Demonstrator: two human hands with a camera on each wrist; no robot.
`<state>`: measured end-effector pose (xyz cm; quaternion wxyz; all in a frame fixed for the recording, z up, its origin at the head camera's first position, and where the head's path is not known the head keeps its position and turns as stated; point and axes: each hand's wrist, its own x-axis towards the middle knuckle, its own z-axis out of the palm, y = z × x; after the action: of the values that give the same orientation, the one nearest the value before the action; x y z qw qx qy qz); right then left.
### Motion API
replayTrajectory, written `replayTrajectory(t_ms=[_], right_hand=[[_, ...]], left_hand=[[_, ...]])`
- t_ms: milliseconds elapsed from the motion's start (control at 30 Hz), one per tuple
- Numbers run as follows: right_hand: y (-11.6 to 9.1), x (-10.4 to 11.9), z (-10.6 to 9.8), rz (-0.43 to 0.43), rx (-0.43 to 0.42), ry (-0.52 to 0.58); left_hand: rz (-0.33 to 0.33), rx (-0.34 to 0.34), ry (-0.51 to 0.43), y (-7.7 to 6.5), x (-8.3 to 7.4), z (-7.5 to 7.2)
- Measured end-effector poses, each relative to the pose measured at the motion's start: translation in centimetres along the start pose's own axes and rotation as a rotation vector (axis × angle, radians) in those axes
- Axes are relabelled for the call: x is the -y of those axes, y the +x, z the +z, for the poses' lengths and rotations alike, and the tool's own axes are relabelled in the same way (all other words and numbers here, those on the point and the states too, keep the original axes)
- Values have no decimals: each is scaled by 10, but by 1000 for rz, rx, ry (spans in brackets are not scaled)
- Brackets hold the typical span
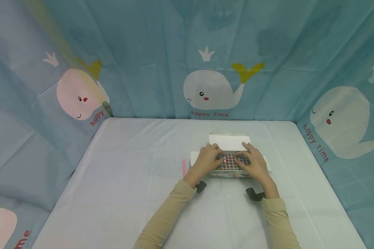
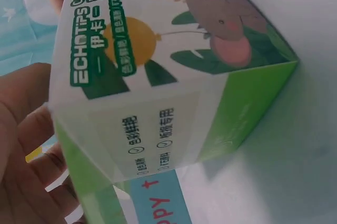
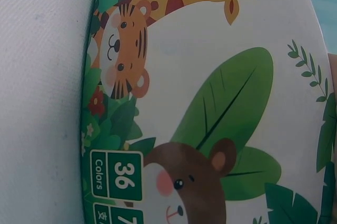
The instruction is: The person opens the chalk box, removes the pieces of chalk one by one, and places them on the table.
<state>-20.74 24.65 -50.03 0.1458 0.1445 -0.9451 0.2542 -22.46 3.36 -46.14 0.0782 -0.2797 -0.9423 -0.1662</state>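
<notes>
Box point(image 1: 231, 175) sits right of centre on the counter point(image 1: 137, 166), lid point(image 1: 227, 141) folded far, presumably for access; my right hand point(image 1: 255, 163) spreads over it, but I cannot tell whether my left hand point(image 1: 206, 159) pinches anything.

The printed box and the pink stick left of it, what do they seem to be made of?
The box looks like thin cardboard, smooth and perhaps lightly coated, with crisp folds and a white flap-like lid. The pink stick could be chalk, apparently matte: its even colour shows no clear shine, but it's too small to be sure.
</notes>
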Motion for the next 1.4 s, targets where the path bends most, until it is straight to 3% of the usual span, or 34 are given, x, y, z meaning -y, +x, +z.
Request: replayTrajectory(t_ms=[367, 700, 833, 1067, 1400], right_hand=[[-1, 0, 0, -3, -2, -2], [-1, 0, 0, 2, -6, 2], [-1, 1, 0, 7, -6, -4], [-1, 1, -1, 8, -1, 5], [-1, 2, -1, 2, 1, 15]], left_hand=[[-66, 64, -68, 3, -3, 0], [-43, 68, -14, 5, -4, -1], [-36, 33, -23, 5, -5, -2], [-19, -97, -177, 7, -1, -4], [-74, -176, -443, -1, 1, -4]])
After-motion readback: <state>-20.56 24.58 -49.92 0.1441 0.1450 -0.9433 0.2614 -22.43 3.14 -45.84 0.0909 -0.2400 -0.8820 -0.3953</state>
